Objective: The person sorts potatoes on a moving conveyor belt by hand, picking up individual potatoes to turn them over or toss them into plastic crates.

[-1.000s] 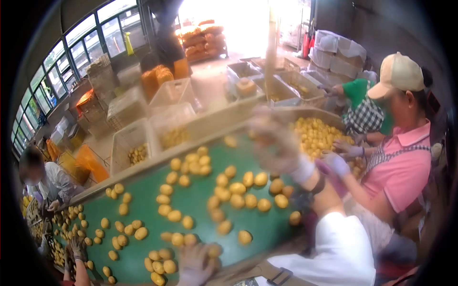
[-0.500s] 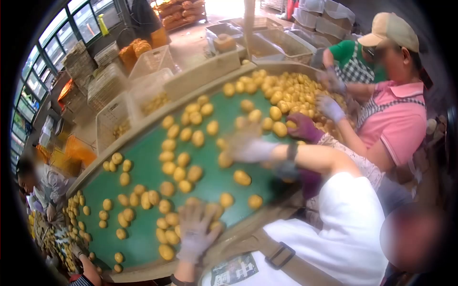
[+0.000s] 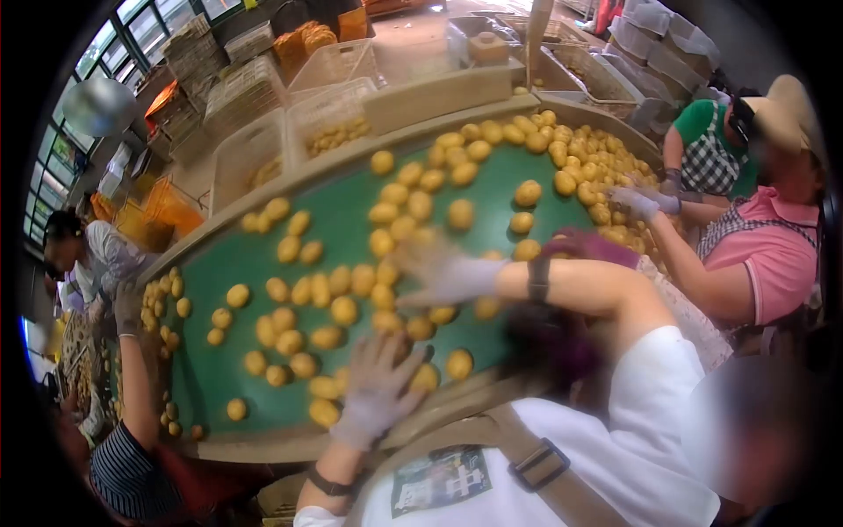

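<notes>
Many yellow potatoes lie spread over a green belt. My left hand, in a pale glove, rests low over the belt's near edge with its fingers spread, touching potatoes at its fingertips. Farther right, my right hand, gloved too and blurred by motion, reaches across the belt among the potatoes. Its fingers look stretched out, and nothing shows held in them. A dense heap of potatoes lies at the belt's far right end.
Co-workers' gloved hands are at the heap. A purple-gloved hand lies just beyond my right arm. Another person's arm reaches over the left end. Crates stand behind the belt's wooden rim.
The view has shifted, so the belt's right end shows more. My right hand has swept among the potatoes, which lie in a different spread. A co-worker's arm now reaches in at the left.
</notes>
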Available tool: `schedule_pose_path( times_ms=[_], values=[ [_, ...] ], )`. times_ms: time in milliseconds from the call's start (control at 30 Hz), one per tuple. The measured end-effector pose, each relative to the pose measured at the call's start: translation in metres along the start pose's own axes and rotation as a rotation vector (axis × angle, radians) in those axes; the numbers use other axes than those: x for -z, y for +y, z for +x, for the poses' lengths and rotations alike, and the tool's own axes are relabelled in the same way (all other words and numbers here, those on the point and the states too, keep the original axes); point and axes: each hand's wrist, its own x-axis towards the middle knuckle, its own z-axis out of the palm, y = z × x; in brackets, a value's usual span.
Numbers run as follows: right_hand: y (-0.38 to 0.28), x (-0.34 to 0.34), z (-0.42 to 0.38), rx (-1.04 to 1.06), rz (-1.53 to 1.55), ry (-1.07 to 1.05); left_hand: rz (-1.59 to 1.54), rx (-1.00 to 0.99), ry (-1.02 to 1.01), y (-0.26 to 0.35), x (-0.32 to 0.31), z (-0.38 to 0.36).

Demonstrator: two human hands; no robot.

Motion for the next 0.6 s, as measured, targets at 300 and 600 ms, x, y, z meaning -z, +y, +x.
schedule_pose_path(
  times_ms=[300, 600],
  values=[
    [0.074, 0.089, 0.011, 0.035, 0.223, 0.313, 0.194, 0.497, 0.075, -0.1, 0.031, -0.06],
    [0.102, 0.028, 0.057, 0.002, 0.245, 0.166, 0.018, 0.01, 0.221, -0.021, 0.014, 0.007]
  ],
)
